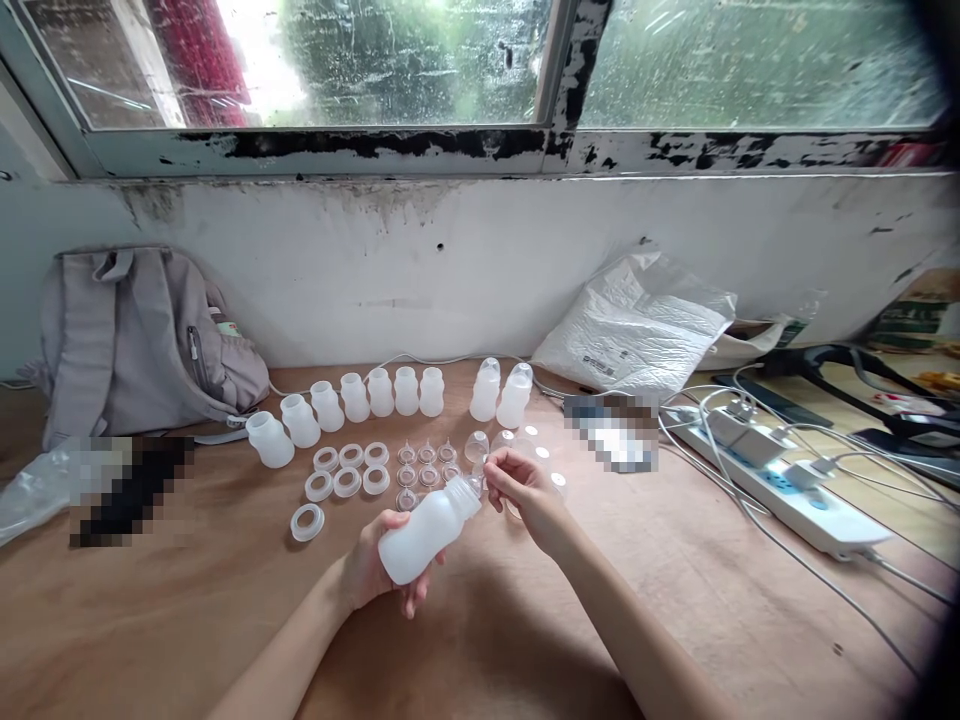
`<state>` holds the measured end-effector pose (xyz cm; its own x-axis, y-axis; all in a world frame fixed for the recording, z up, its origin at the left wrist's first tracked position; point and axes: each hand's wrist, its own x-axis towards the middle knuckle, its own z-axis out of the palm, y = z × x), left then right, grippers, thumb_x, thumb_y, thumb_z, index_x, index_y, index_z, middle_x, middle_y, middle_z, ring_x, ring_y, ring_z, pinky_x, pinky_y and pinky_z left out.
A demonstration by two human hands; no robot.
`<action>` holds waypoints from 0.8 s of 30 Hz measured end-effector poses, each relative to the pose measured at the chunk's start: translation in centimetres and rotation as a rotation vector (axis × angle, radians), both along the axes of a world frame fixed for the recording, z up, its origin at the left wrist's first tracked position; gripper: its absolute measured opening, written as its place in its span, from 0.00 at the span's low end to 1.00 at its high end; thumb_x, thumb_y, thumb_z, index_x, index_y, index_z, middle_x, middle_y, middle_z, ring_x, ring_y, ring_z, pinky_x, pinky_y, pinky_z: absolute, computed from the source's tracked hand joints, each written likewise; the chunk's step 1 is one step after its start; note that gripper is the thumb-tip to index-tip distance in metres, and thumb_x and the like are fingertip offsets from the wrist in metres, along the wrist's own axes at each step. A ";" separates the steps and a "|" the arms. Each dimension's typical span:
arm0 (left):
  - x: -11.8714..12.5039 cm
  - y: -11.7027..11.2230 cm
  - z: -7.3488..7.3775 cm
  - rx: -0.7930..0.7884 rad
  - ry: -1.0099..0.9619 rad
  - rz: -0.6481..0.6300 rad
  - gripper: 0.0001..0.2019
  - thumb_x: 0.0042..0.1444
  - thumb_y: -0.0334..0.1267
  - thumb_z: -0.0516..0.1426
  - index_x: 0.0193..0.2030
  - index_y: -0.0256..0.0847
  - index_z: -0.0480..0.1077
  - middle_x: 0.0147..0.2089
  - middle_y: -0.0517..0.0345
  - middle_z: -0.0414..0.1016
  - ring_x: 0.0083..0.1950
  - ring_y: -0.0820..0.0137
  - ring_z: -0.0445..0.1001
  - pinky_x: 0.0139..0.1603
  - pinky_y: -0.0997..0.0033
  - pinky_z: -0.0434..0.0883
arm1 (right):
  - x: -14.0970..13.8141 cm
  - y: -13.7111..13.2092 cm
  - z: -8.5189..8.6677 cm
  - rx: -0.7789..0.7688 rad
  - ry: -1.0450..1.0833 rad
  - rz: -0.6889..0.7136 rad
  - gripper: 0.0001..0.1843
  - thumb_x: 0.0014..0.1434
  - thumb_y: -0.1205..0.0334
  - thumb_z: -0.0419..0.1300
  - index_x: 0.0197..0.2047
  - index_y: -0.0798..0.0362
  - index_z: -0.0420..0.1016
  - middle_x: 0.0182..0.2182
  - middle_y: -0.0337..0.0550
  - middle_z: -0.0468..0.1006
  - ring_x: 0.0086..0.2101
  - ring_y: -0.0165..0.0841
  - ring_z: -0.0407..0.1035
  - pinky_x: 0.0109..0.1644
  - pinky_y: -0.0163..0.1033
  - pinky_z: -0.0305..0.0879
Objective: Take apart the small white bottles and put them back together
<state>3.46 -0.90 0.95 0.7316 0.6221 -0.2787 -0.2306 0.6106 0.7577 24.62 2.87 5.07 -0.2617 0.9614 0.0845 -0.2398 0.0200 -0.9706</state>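
My left hand (375,560) is wrapped around a frosted white baby bottle (421,535), tilted with its mouth up to the right. At that mouth, my right hand (521,490) pinches a small clear nipple (477,482); whether it sits in the neck is hard to make out. Left of the bottle lie several white collar rings (347,482). Several clear nipples (427,453) lie in rows just behind it. Clear domed caps (476,446) are near my right hand, partly hidden by it.
Open bottles (355,397) stand in a curved row at the back, with two capped bottles (486,390) to their right. A grey backpack (142,330) is at left. To the right are a plastic bag (637,320), a blurred item (611,432) and a power strip (787,490) with trailing cables.
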 end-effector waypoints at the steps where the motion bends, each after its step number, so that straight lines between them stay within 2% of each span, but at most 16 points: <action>1: 0.0 0.0 0.1 0.003 -0.005 0.003 0.29 0.48 0.53 0.42 0.38 0.27 0.67 0.18 0.52 0.69 0.14 0.72 0.65 0.12 0.75 0.58 | 0.1 0.1 -0.1 0.022 0.005 -0.016 0.09 0.50 0.58 0.60 0.27 0.54 0.66 0.19 0.34 0.62 0.20 0.24 0.57 0.21 0.30 0.54; 5: 0.3 -0.2 0.5 0.021 -0.040 0.058 0.29 0.49 0.54 0.43 0.40 0.26 0.67 0.17 0.56 0.66 0.11 0.78 0.57 0.11 0.77 0.51 | 0.6 0.5 -0.3 0.125 0.012 -0.108 0.08 0.52 0.58 0.57 0.33 0.53 0.67 0.23 0.36 0.64 0.22 0.25 0.59 0.23 0.32 0.58; 7: 0.5 -0.2 0.8 0.033 -0.085 0.150 0.30 0.52 0.54 0.41 0.45 0.28 0.65 0.19 0.57 0.66 0.11 0.79 0.56 0.12 0.78 0.52 | 0.8 0.6 -0.3 0.172 -0.050 -0.141 0.08 0.53 0.57 0.56 0.34 0.53 0.67 0.24 0.37 0.65 0.23 0.26 0.60 0.25 0.33 0.59; 10: 0.7 -0.2 1.4 0.055 -0.147 0.322 0.27 0.54 0.53 0.41 0.51 0.34 0.61 0.25 0.57 0.68 0.15 0.78 0.60 0.13 0.79 0.55 | 0.5 0.2 -0.5 0.268 -0.289 -0.128 0.08 0.53 0.57 0.55 0.33 0.53 0.68 0.25 0.39 0.67 0.24 0.27 0.61 0.24 0.33 0.60; 13: 0.8 -0.1 1.8 0.097 -0.132 0.454 0.24 0.55 0.50 0.44 0.51 0.36 0.60 0.32 0.53 0.69 0.24 0.73 0.68 0.18 0.77 0.61 | -0.5 -0.6 -1.0 0.411 -0.551 -0.026 0.06 0.54 0.60 0.54 0.30 0.53 0.68 0.25 0.40 0.68 0.24 0.27 0.61 0.25 0.33 0.59; 15: 0.8 -0.2 1.9 0.150 -0.083 0.541 0.22 0.54 0.48 0.47 0.50 0.35 0.61 0.35 0.51 0.69 0.29 0.70 0.69 0.21 0.76 0.65 | -1.3 -1.2 -1.5 0.488 -0.656 0.062 0.05 0.54 0.62 0.54 0.29 0.53 0.67 0.25 0.39 0.67 0.24 0.27 0.61 0.26 0.33 0.59; 17: 0.9 -0.2 1.9 0.218 -0.008 0.614 0.19 0.53 0.46 0.49 0.47 0.35 0.63 0.36 0.51 0.69 0.31 0.70 0.69 0.24 0.75 0.66 | -1.8 -1.7 -1.8 0.519 -0.693 0.103 0.03 0.53 0.62 0.55 0.32 0.52 0.66 0.26 0.38 0.66 0.24 0.26 0.60 0.27 0.33 0.59; 21: 1.1 -0.1 1.2 0.385 0.231 0.710 0.16 0.48 0.43 0.55 0.41 0.38 0.61 0.36 0.55 0.68 0.30 0.71 0.69 0.23 0.77 0.64 | -1.9 -1.9 -1.6 0.517 -0.609 -0.027 0.16 0.55 0.60 0.54 0.47 0.50 0.58 0.29 0.38 0.64 0.22 0.25 0.59 0.25 0.32 0.60; 24: 1.2 0.1 0.6 0.547 0.461 0.740 0.18 0.43 0.43 0.59 0.38 0.40 0.59 0.31 0.60 0.66 0.28 0.73 0.67 0.21 0.79 0.62 | -1.6 -1.8 -1.0 0.522 -0.559 -0.138 0.15 0.57 0.59 0.51 0.48 0.50 0.58 0.28 0.38 0.63 0.22 0.25 0.59 0.24 0.32 0.59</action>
<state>4.68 -0.85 1.59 0.0072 0.9997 0.0214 -0.0249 -0.0212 0.9995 22.99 1.05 4.05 -0.2792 0.8607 0.4258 0.3205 0.5015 -0.8036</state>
